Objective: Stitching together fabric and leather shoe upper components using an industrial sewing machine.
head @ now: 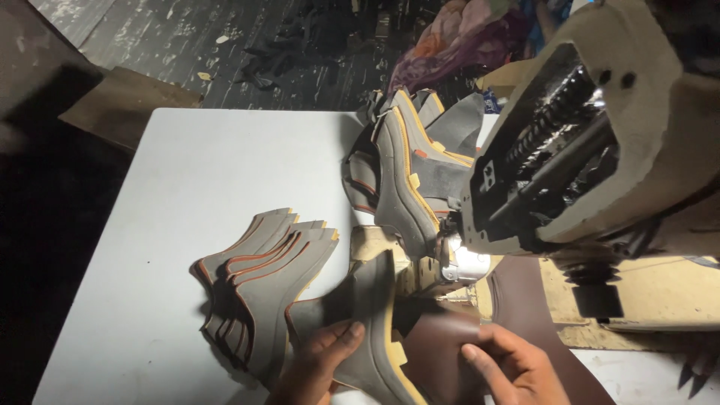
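Fingers (pixel 339 339) of the left hand (pixel 319 364) lie flat and close together, pressing a grey shoe-upper piece (pixel 367 315) with a yellow edge onto the table (pixel 187 195). Right hand (pixel 517 367): fingers loosely spread, resting on a dark brown leather piece (pixel 439 337), not pinching it. Both pieces sit at the near table edge, just under the sewing machine (pixel 585 150) head. Judged thin, light, flexible; likely to curl, best held flat near the seam edge. Left of the hands, a fanned stack of grey cut pieces (pixel 259 277); behind, a heap of stitched uppers (pixel 409 165). No containers in view.
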